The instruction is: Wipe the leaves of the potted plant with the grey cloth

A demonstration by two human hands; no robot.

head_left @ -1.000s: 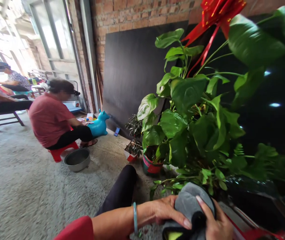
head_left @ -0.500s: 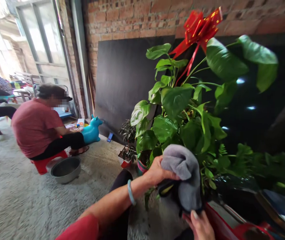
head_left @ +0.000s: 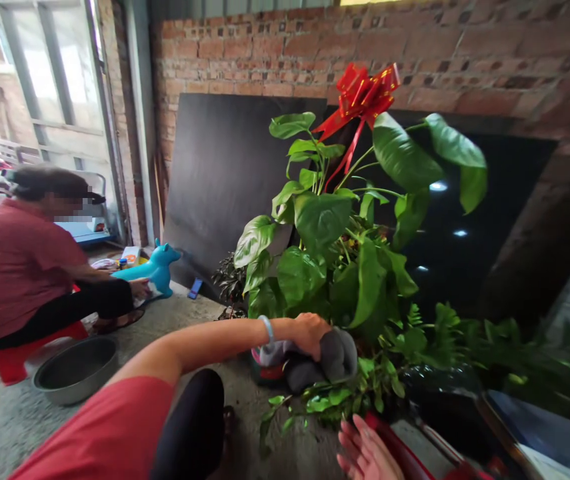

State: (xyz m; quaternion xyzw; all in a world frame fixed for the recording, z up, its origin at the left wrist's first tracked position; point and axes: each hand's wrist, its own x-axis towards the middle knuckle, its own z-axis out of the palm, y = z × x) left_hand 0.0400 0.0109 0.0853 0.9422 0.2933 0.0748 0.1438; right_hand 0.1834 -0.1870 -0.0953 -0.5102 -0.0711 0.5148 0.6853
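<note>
Left hand: the left hand [head_left: 311,332] was clenched on a grey cloth [head_left: 337,357], pressing it down at the foot of the big potted plant [head_left: 335,247].
Right hand: the right hand [head_left: 367,453] lay released, palm up and fingers loose, at the bottom edge of the view, beside something red I could not make out.
Cloth: it sat bunched on the concrete floor [head_left: 5,427], against the plant's lowest leaves and well apart from the right hand.
Handling: the cloth looked soft, light and limp, so it would likely sag if pinched by a corner; a full-hand grab on the bunched middle seemed the surer hold.
Nearby: a metal bowl [head_left: 75,368] stood at the left, next to a seated person in a red shirt [head_left: 9,267].
</note>
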